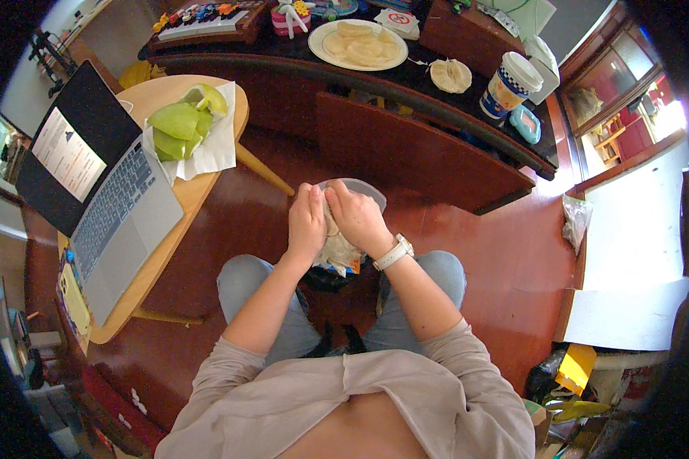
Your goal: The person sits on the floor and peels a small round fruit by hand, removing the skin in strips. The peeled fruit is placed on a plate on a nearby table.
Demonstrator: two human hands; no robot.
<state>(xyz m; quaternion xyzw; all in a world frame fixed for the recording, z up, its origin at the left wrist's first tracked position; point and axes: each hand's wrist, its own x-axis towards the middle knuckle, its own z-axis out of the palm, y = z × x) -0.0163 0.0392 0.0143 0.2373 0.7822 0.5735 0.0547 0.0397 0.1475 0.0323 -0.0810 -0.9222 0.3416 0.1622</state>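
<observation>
My left hand (pixel 308 224) and my right hand (pixel 357 215) meet over a bin, both gripping a pale pomelo segment (pixel 331 222). The fingers cover most of it. White pith and membrane scraps (pixel 340 252) fill the bin (pixel 363 186), which stands between my knees. Ahead on the dark cabinet, peeled pomelo segments (pixel 363 47) lie on a white plate (pixel 318 53). To the plate's right rests a partly divided pomelo (pixel 451 76) without its green rind. A white-strapped watch (pixel 395 253) sits on my right wrist.
Left of me, a wooden table (pixel 175 241) carries an open laptop (pixel 117 212), a phone (pixel 74 298) and green pomelo rind (pixel 181 126) on white paper (pixel 224 137). A lidded paper cup (pixel 508 86) and a light-blue device (pixel 525 124) stand near the cabinet's right end. A cabinet panel (pixel 413 149) juts forward.
</observation>
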